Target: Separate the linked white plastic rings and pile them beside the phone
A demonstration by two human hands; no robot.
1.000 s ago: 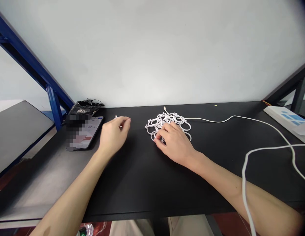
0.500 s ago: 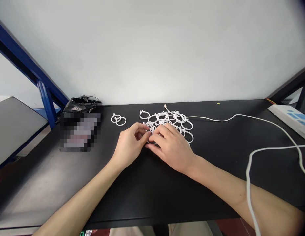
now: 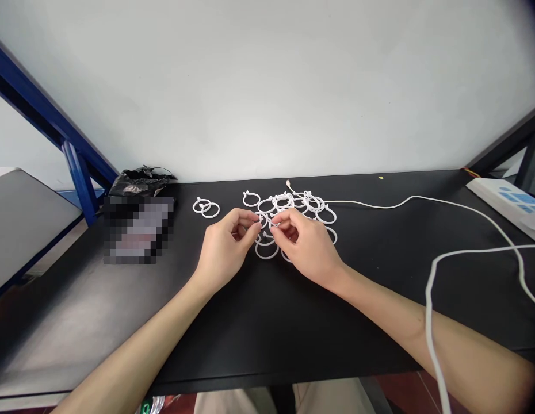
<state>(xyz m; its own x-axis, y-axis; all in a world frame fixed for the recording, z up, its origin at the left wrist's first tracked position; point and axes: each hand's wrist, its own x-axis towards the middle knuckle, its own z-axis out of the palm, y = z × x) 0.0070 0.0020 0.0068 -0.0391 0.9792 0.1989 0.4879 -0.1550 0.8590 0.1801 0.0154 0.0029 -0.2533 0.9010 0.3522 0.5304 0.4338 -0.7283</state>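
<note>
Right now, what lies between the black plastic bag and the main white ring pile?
Two overlapping white rings, on the black tabletop, in the head view.

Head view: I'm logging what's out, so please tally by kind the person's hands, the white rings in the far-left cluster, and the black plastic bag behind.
Left hand and right hand: 2
White rings, far-left cluster: 2
Black plastic bag: 1
Total: 5
</note>
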